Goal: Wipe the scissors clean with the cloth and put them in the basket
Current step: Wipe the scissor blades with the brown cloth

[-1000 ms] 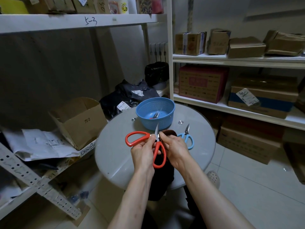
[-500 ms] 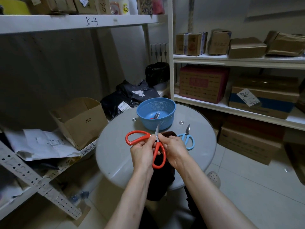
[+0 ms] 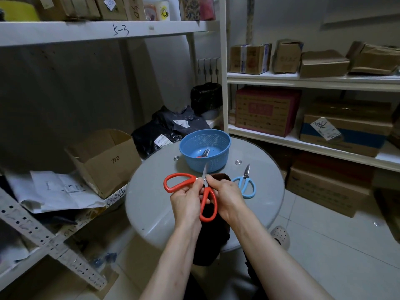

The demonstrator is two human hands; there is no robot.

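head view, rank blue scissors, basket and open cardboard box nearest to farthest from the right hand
1. blue scissors, on the table just right of the right hand.
2. basket, beyond the hand, at the table's far side.
3. box, off the table, far left.

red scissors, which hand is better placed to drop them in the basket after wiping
Left, likely. The left hand grips the red scissors near the handles; the right hand is at the blade with the cloth. The basket sits just ahead.
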